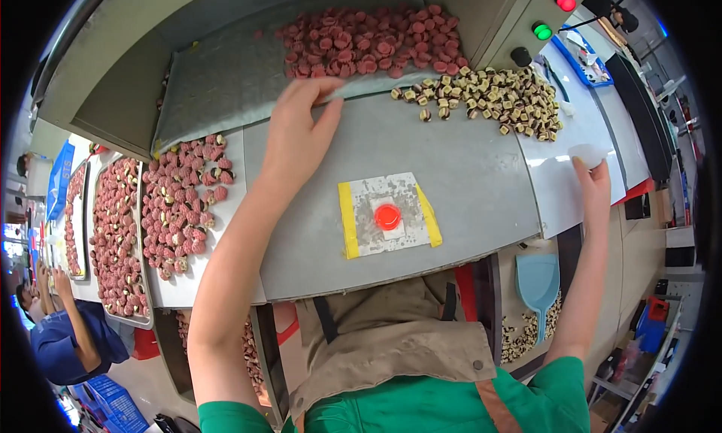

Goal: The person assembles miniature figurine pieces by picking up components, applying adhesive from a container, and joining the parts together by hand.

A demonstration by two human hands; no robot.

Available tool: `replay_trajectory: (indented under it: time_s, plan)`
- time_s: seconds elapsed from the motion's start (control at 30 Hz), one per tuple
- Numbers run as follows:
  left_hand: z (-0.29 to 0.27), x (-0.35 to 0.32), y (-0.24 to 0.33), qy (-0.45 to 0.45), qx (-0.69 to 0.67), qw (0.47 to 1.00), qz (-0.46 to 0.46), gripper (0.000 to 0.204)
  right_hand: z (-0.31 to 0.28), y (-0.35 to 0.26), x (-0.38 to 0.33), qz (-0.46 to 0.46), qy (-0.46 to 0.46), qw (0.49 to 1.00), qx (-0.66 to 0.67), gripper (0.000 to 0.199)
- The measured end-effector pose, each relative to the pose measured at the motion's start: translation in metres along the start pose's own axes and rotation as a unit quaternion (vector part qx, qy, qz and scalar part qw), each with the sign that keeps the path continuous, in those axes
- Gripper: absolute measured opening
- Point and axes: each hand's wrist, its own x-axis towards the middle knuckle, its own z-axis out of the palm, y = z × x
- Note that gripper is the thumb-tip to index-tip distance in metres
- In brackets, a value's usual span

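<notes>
The left hand (297, 128), in the upper centre of the frame, lies flat with fingers spread, its fingertips pressing the lower edge of the grey tray (226, 80). The tray slopes toward the grey tabletop (451, 170) and carries a heap of pink round pieces (368, 38) at its upper right. The right hand (593, 179), at the right edge of the frame, pinches a small white piece (588, 155) between narrowed fingers.

To handle the tray edge well, keep the fingertips on the bare rim, clear of the pink pieces, and hold the pressure even so the heap does not slide sideways. Keep the brown-and-cream pieces (496, 95) to the right apart from the pink heap.

A red round button (387, 216) sits on a yellow-taped patch at centre. More trays of pink pieces (120, 237) fill the left of the frame. A blue dustpan (538, 283) hangs lower right. Another person (64, 335) in blue works at lower left.
</notes>
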Motion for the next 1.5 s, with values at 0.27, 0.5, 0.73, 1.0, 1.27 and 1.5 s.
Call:
replay_trajectory:
  time_s: [0.27,0.5,0.73,1.0,1.27,1.5]
  plan:
    - [0.027,0.043,-0.024,0.027,0.192,0.980,0.048,0.019,-0.048,0.050,0.044,0.029,0.083,0.981,-0.176,0.043]
    - [0.009,0.038,-0.025,-0.022,0.182,0.982,0.036,0.017,0.018,-0.053,-0.012,-0.171,0.173,0.960,-0.140,0.027]
    - [-0.012,0.011,0.006,0.022,0.218,0.972,0.084,0.017,0.144,-0.135,-0.013,-0.476,-0.117,0.859,-0.150,0.026]
    - [-0.039,-0.073,0.074,-0.008,-0.417,0.849,-0.323,0.028,0.179,-0.133,-0.019,-0.436,-0.172,0.860,-0.200,0.022]
    - [-0.022,-0.119,0.066,-0.004,-0.652,0.674,-0.348,0.031,0.181,-0.136,-0.036,-0.311,-0.266,0.906,-0.108,0.015]
    - [-0.023,-0.125,0.062,0.015,-0.691,0.625,-0.364,0.032,0.180,-0.133,-0.043,-0.318,-0.237,0.911,-0.113,0.021]
